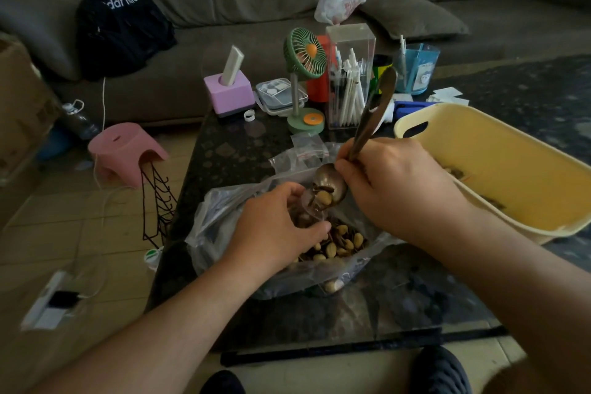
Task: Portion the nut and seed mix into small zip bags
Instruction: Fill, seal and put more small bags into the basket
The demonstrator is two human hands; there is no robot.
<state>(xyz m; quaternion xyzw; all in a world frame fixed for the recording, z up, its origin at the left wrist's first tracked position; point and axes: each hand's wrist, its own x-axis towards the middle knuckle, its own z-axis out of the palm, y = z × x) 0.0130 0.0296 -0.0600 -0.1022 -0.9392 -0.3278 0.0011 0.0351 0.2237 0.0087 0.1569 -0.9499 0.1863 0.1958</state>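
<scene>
Fingers (315, 229) of the left hand (275, 227) curl round a small zip bag (303, 211), pinching its mouth open above the large clear bag (224, 224) of nut and seed mix (335, 241) on the dark table (240, 150). The right hand (393, 189) grips the handle of a metal spoon (332, 184), fingers wrapped close; the bowl, loaded with mix, is tipped toward the small bag's mouth.

Risks, largest first. The large bag's soft walls are slumped open; a nudge from either forearm could probably tip mix onto the table. The spoon's bowl looks about as wide as the small bag's mouth, so nuts may slide past the rim, though most would likely fall back into the large bag beneath. If the left pinch loosens, the mouth may collapse mid-pour.

Hard to read. The yellow basket (499, 150) at right is cut by the frame edge, and the items in it are unclear. The small bag is mostly hidden by the left hand, so its fill level cannot be told. Spare zip bags (307, 145) behind the spoon overlap, so no count is possible.
</scene>
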